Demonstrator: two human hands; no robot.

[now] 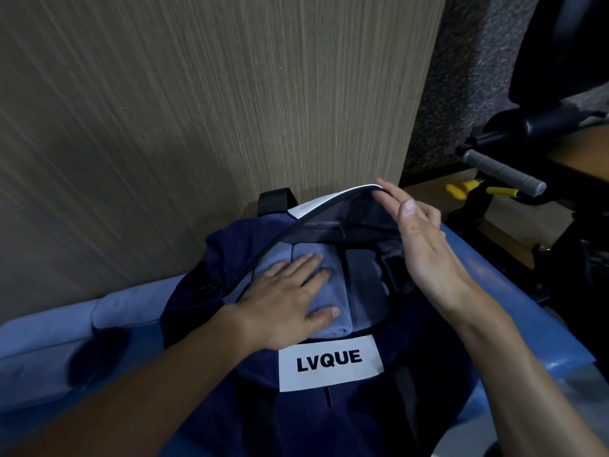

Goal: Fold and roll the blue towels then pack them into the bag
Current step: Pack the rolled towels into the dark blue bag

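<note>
Navy bag point(329, 430) on blue bench point(534, 331), wood-grain wall panel point(197, 110) behind.

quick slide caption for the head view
Left hand presses rolled light-blue towels into open navy fabric bag while right hand props its flap up

Bag point(296, 417): it is sitting open on the blue padded worktop point(49, 341), showing you a white LVQUE label point(329, 364).
Left hand point(283, 301): you are pressing it flat on a rolled light-blue towel point(331, 293) inside the bag.
Right hand point(425, 245): you are holding it up, its straight fingers point(389, 196) touching the edge of the raised flap point(329, 209).
Second towel point(365, 285): it is lying just beside the first, on your right.
</note>
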